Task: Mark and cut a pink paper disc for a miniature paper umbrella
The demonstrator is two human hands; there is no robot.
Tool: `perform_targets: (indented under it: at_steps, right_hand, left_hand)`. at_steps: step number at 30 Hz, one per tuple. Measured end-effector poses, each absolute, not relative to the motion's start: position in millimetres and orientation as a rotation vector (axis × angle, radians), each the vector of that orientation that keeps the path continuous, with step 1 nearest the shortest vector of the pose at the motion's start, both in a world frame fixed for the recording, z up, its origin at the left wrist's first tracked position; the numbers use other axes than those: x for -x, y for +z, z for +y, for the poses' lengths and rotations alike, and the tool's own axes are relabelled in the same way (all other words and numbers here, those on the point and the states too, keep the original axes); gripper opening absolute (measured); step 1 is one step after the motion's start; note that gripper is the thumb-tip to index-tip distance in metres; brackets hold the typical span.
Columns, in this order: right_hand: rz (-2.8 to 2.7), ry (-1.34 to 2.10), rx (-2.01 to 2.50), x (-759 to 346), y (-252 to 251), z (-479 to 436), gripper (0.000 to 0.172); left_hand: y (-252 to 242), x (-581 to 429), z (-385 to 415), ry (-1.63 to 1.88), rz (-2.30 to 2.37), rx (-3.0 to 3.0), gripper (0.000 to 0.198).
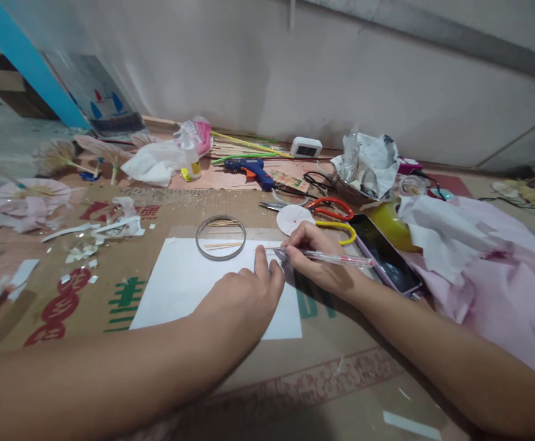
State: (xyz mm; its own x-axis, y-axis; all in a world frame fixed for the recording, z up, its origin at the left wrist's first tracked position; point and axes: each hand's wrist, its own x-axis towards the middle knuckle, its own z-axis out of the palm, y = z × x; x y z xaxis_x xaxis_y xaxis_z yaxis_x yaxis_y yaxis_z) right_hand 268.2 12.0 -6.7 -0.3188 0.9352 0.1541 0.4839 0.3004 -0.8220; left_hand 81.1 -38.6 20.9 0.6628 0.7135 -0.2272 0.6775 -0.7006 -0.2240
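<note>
My right hand (pixel 315 257) is closed around a clear pen (pixel 336 258) with red print, its tip low over a white sheet of paper (pixel 170 294). Close beside the tip, my left hand (pixel 244 291) rests on the sheet, index finger and thumb pressing down. Something small and see-through shows at these fingertips, too unclear to name. A grey ring (pixel 198 240) lies across the sheet's far edge, thin sticks (pixel 223 246) showing inside it. Just beyond my right hand is a white paper disc (pixel 292 219) marked with lines.
Red-handled scissors (pixel 336 207), a yellow-handled tool (pixel 347 231) and a phone (pixel 387 254) lie right of the sheet. A blue glue gun (pixel 253 171) and a small bottle (pixel 190 156) stand farther back. Paper scraps (pixel 83 251) litter the cardboard (pixel 152 214); pink cloth (pixel 483 282) lies right.
</note>
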Motion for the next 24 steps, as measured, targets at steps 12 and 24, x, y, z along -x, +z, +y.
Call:
perform_targets:
  at_steps: [12, 24]
  right_hand:
    - [-1.955, 0.903, 1.230, -271.2, -11.9, 13.3, 0.011]
    - [-1.967, 0.895, 1.213, -271.7, -12.2, 14.6, 0.010]
  left_hand:
    - [18.4, -80.7, -38.9, 0.449, -1.188, 2.761, 0.058]
    - [14.8, -80.0, -40.2, 0.371, -1.190, 2.740, 0.056]
